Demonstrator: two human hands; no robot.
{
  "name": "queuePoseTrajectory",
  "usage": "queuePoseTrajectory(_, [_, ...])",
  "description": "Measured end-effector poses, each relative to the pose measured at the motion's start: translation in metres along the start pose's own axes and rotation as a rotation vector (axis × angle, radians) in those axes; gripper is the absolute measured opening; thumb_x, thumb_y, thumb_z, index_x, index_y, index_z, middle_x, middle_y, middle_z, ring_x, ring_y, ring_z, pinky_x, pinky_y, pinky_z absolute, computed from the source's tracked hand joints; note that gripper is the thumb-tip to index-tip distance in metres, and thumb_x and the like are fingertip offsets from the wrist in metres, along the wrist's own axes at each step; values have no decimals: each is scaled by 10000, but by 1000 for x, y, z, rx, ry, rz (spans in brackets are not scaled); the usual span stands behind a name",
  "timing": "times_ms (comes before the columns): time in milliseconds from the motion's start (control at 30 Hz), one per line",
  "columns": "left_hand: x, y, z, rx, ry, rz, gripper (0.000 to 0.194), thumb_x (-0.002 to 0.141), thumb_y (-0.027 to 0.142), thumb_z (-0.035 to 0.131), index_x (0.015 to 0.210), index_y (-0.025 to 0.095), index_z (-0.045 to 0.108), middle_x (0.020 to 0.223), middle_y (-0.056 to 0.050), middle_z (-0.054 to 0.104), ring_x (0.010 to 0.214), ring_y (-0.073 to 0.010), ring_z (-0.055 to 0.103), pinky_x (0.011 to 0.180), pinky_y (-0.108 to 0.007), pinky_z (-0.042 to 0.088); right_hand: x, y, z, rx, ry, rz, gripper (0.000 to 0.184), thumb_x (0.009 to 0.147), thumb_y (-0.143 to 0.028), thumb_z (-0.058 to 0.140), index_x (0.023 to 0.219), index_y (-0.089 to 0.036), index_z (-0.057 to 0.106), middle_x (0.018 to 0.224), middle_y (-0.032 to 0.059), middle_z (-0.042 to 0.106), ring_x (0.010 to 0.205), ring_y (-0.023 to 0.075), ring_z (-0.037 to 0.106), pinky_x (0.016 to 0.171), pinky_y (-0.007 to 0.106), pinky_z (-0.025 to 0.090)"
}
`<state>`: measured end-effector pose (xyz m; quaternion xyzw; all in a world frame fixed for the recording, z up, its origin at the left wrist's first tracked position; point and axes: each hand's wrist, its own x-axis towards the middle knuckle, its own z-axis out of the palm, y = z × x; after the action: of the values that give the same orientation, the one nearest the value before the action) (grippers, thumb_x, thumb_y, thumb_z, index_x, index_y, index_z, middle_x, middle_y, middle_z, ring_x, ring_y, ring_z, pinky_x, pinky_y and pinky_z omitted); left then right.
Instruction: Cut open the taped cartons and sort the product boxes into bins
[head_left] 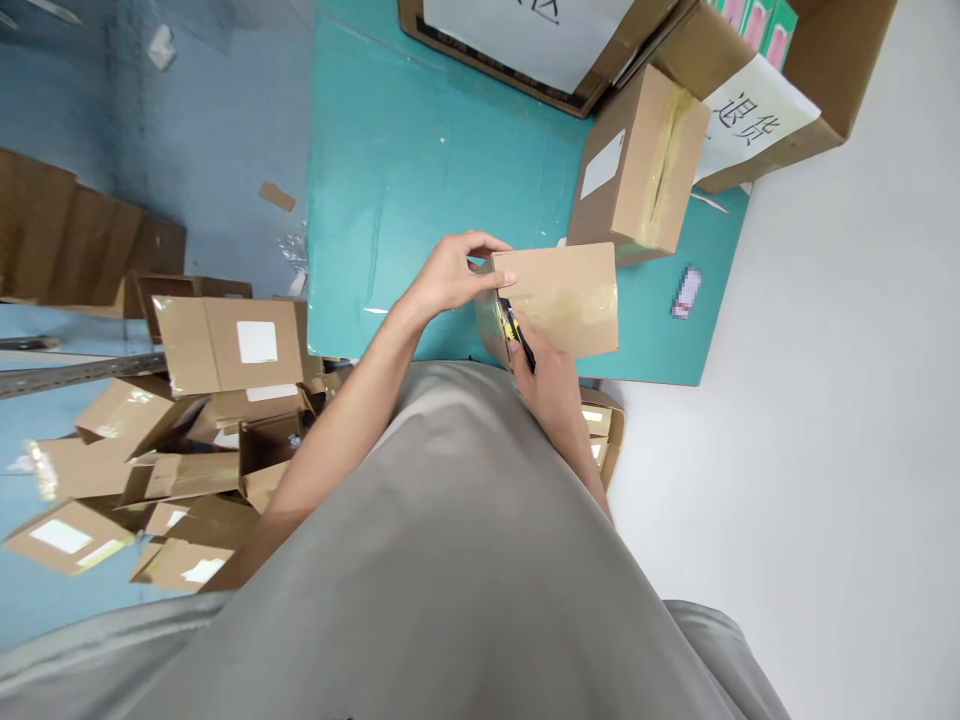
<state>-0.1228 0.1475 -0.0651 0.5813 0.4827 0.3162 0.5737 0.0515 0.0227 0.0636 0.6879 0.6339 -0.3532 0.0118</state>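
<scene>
Head view: by the near edge of the desk (435,180), a carton (564,292), long side along that edge, is held at its far left corner by the left hand (457,273); a black-and-yellow cutter (520,338) is gripped by the right hand (551,388) at the carton's left end.
</scene>
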Motion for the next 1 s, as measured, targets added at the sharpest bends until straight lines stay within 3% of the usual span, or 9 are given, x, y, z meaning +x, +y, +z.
queuePoseTrajectory(233, [0,-2,1,-6,6,-2,488,814,455,907,1225,207,817,1293,-91,829,1220,-302,746,1016,-418,610,-1,-33,0,-267,-74,129,647,1177,-233,369,1824,-237,405,1155,172,858,960,367,819,900,493,630])
queuePoseTrajectory(433, [-4,-4,0,-7,24,-37,500,836,461,916,1264,221,817,1319,-94,825,1236,-303,744,1080,-447,601,12,-61,-10,-404,-153,128,719,1138,-63,381,1841,-209,361,1150,215,838,1036,375,830,896,493,638])
queuePoseTrajectory(600, [-3,-6,2,-10,60,-32,504,839,458,918,1276,225,822,1314,-85,828,1249,-308,747,1112,-468,594,6,-54,-12,-391,-175,139,681,1149,-88,426,1816,-225,424,1073,185,851,983,369,840,886,499,653])
queuePoseTrajectory(833, [-3,-8,5,-83,71,-28,506,834,475,921,1262,222,832,1298,-86,829,1244,-311,760,1092,-469,623,-41,-38,-8,-425,-315,155,707,1123,-92,451,1810,-255,432,1036,169,852,923,335,838,845,438,619])
queuePoseTrajectory(900, [-5,-8,5,-114,64,-36,518,841,481,915,1282,224,824,1322,-90,823,1252,-312,760,1072,-461,639,-52,-25,-16,-336,-230,138,668,1138,-173,462,1795,-289,462,1019,137,854,867,317,818,827,415,603])
queuePoseTrajectory(1000, [-7,-8,7,-127,62,-35,531,853,482,908,1308,227,812,1357,-98,808,1273,-317,753,1077,-471,648,-48,13,-33,-134,99,178,602,1170,-380,431,1761,-303,515,1029,120,851,817,303,786,791,387,589])
